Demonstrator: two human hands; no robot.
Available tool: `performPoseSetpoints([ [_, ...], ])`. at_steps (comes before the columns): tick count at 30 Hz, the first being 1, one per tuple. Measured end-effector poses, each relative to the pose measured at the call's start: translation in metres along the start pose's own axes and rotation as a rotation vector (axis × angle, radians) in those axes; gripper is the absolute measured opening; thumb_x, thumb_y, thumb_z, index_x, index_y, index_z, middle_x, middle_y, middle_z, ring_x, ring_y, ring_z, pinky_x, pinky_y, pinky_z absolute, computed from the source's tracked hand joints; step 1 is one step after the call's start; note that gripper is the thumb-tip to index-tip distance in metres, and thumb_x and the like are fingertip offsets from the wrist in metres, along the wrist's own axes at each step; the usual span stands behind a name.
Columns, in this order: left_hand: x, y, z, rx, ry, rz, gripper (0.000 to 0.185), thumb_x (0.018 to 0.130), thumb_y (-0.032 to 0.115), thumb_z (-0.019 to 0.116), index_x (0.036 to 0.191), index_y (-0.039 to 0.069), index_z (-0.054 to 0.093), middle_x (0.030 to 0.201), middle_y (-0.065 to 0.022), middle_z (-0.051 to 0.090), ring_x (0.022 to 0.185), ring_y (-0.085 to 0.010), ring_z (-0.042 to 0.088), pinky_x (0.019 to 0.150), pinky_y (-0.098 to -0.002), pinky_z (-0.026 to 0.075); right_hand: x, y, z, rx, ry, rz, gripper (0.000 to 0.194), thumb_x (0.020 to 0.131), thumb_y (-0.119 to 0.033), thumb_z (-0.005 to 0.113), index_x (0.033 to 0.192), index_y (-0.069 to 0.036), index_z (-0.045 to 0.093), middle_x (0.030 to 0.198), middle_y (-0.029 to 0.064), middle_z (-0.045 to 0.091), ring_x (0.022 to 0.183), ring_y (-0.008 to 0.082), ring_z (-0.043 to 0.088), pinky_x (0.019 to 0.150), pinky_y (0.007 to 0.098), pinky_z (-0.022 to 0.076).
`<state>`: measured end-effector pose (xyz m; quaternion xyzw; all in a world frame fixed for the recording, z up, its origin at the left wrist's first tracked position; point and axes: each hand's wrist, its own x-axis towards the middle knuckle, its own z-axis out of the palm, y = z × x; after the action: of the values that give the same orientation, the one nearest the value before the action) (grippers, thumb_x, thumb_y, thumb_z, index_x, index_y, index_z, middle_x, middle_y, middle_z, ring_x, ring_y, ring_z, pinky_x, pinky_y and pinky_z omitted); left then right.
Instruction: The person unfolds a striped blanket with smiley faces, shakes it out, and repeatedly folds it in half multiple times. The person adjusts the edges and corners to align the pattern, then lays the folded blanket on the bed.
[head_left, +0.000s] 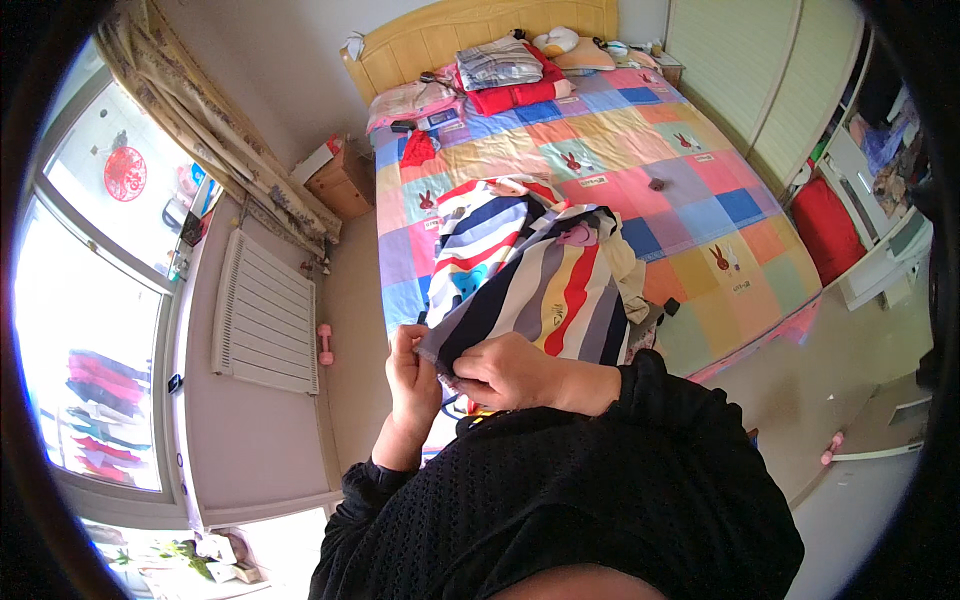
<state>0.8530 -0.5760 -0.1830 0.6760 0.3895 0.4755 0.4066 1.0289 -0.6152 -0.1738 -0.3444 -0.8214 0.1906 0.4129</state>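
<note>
A striped fabric sheet (540, 292) in navy, white, grey, red and yellow stretches from my hands across the near part of the bed. Its near corner is pinched between the fingers of my left hand (414, 375). My right hand (510, 373) grips the edge just to the right of that corner, fingers curled over it. Cartoon faces are printed on the cloth, and its far part lies bunched in folds. Beside its right side lies a beige cloth (626, 274), partly beneath it.
The bed has a patchwork cover (705, 195), folded bedding (501, 66) and a wooden headboard (480, 30). A radiator (266, 311) and a pink dumbbell (325, 343) are at left. An open wardrobe (862, 172) stands right, and another pink dumbbell (832, 448) lies on the floor.
</note>
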Motion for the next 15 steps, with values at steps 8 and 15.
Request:
performPoseSetpoints([
  [8, -0.008, 0.003, -0.009, -0.265, -0.154, -0.231, 0.013, 0.090, 0.008, 0.054, 0.101, 0.001, 0.054, 0.084, 0.0007, 0.053, 0.077, -0.0049, 0.047, 0.068, -0.0197, 0.039, -0.004, 0.007, 0.004, -0.036, -0.034, -0.010, 0.018, 0.080, -0.020, 0.064, 0.074, -0.005, 0.058, 0.070, 0.0143, 0.062, 0.069, 0.0322, 0.062, 0.062, 0.0429, 0.0502],
  [15, -0.003, -0.003, 0.000, 0.045, -0.166, -0.368, 0.009, 0.087, 0.003, 0.063, 0.095, 0.000, 0.060, 0.083, 0.0016, 0.058, 0.072, -0.0039, 0.051, 0.063, -0.0189, 0.042, -0.012, 0.019, -0.005, 0.067, -0.084, 0.292, 0.038, 0.086, -0.040, 0.060, 0.072, -0.004, 0.061, 0.069, 0.0137, 0.061, 0.070, 0.0287, 0.063, 0.063, 0.0397, 0.0496],
])
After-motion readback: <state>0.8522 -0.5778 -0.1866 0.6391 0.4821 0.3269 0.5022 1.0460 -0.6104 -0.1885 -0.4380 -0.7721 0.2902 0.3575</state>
